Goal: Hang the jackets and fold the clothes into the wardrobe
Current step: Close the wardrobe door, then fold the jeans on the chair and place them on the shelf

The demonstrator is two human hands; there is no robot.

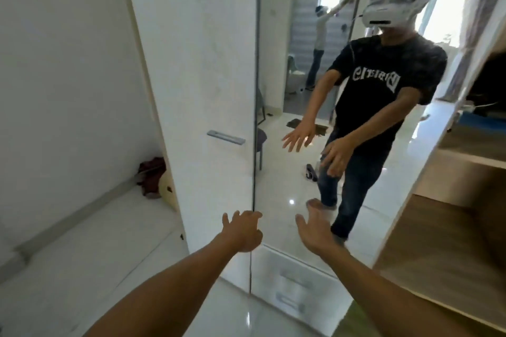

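Wardrobe [191, 63]: tall, white, long axis upright, directly ahead of both hands. Mirrored door [301, 90] centre; open compartment [451, 227] with wooden shelves to the right. No jackets or clothes held; a dark red garment [150, 175] lies on the floor at the wardrobe's left, well apart.
Left hand [242, 231]: fingers spread, empty, at the mirrored door's left edge, nearer.
Right hand [315, 230]: open, empty, before the mirror; contact uncertain.

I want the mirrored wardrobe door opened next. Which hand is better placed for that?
Probably the left hand: its fingertips reach the mirrored door's left edge. The right hand hovers open before the glass.
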